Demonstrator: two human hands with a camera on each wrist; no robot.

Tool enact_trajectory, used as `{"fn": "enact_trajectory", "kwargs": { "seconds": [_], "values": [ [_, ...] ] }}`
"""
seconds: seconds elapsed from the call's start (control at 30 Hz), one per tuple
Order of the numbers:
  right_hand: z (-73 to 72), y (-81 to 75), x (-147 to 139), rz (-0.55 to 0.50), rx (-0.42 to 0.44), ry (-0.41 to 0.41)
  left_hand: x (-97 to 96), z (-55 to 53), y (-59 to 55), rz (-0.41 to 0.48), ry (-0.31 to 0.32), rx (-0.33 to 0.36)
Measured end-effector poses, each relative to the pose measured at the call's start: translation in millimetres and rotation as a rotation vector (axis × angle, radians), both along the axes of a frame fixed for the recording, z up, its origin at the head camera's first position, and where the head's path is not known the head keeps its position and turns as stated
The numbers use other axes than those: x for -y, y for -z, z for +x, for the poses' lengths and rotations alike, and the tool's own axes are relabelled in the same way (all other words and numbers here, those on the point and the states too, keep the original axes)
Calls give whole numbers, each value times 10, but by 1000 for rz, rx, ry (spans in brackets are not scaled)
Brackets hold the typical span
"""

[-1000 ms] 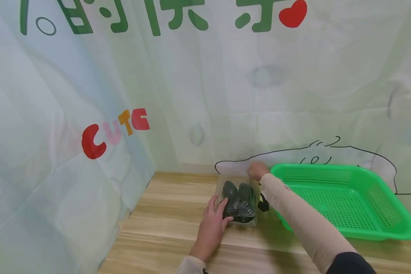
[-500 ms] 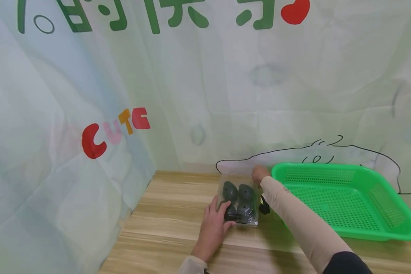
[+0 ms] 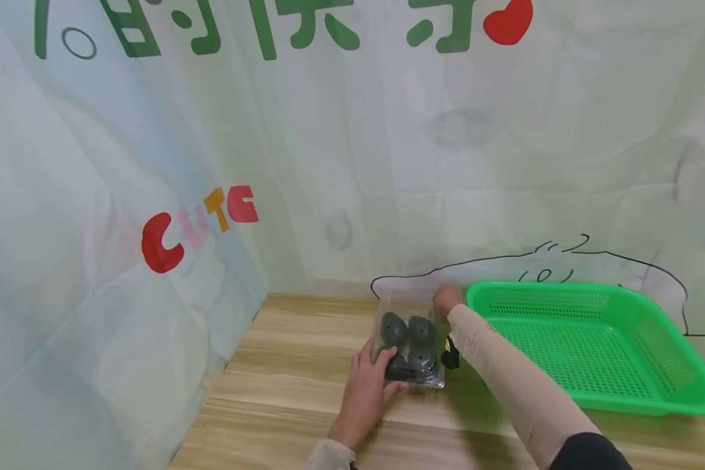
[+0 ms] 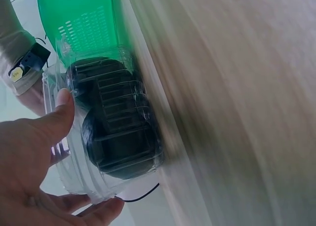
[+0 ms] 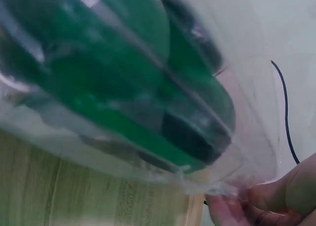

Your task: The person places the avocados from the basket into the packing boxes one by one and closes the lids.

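A clear plastic clamshell box [image 3: 437,378] holds several dark green, egg-shaped pieces [image 3: 421,331], whose kind I cannot tell. My left hand [image 3: 361,395] grips the box's near left side; in the left wrist view the thumb [image 4: 63,112] lies on the clear plastic, with other fingers around its edge. At the far right corner, my right hand [image 3: 448,300] pinches the thin plastic edge between thumb and fingers [image 5: 266,199]. In the head view most of those fingers are hidden behind the hand itself.
A green perforated plastic basket [image 3: 664,395] stands to the right, close to the right forearm. Below lies a wood-grain tabletop [image 3: 294,365]. A printed cloth backdrop [image 3: 352,163] rises behind and to the left. A black device [image 3: 450,354] sits on the right wrist.
My right hand and the box have shifted slightly to the right. The front dark pieces show more plainly through the plastic. Both hands keep their holds.
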State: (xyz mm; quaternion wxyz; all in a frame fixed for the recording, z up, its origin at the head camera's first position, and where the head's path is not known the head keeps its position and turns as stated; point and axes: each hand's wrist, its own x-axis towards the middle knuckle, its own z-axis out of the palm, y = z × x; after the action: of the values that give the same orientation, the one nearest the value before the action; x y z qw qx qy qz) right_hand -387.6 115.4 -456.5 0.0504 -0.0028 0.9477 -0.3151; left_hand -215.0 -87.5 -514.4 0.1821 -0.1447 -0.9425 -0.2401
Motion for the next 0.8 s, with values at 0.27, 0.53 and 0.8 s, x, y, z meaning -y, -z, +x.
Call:
{"fn": "enact_trajectory", "kwargs": {
  "seconds": [0.27,0.53,0.8],
  "values": [
    [30,-32,-6,53,-88,63,-62,-45,-40,6,5,35],
    [181,-88,5,0,-70,2,-88,-198,-108,93,39,104],
    [782,-57,71,15,-196,-105,-91,-301,-67,152,101,132]
  ]
}}
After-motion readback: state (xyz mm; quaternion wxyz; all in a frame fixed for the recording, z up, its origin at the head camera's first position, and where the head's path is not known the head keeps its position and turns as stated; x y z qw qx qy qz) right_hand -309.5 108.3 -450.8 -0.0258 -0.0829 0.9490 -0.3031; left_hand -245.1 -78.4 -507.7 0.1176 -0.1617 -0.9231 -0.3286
